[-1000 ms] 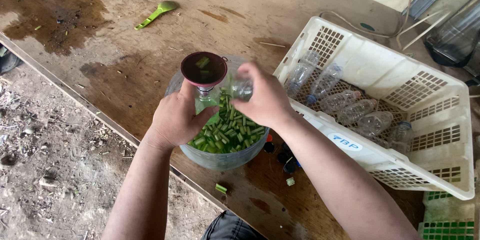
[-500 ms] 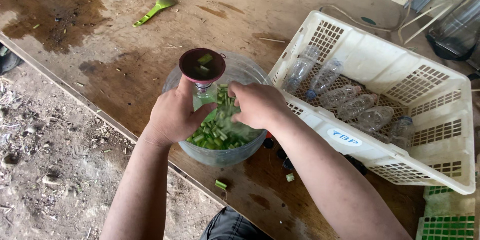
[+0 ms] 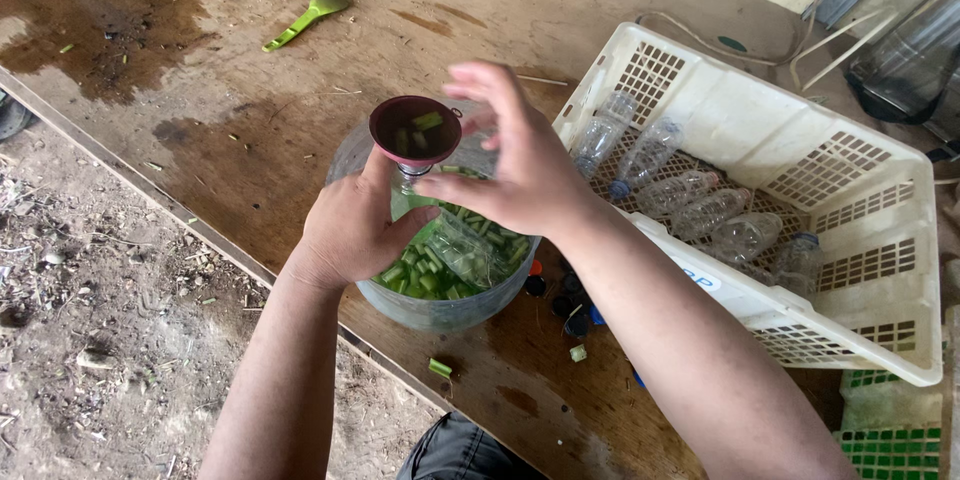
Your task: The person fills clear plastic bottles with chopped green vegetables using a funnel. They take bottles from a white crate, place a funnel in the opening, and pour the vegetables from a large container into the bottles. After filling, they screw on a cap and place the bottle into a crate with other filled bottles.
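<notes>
My left hand [image 3: 350, 232] grips a clear plastic bottle [image 3: 412, 198] that stands tilted inside a clear bowl [image 3: 440, 312] of chopped green stalk pieces [image 3: 415, 275]. A dark red funnel [image 3: 415, 130] sits in the bottle's neck with a few green pieces in it. My right hand [image 3: 522, 168] hovers just right of the funnel, blurred, fingers spread, with nothing visible in it. Part of the bowl is hidden behind both hands.
A white slotted basket [image 3: 900, 270] with several empty clear bottles [image 3: 700, 210] stands to the right. Loose bottle caps [image 3: 565, 302] lie beside the bowl. A green spoon [image 3: 305, 20] lies on the stained wooden table [image 3: 250, 140]; bare ground [image 3: 90, 340] lies beyond its near edge.
My right hand went down into the bowl of green pieces and has come up beside the funnel with fingers spread. My left hand kept its hold on the bottle.
</notes>
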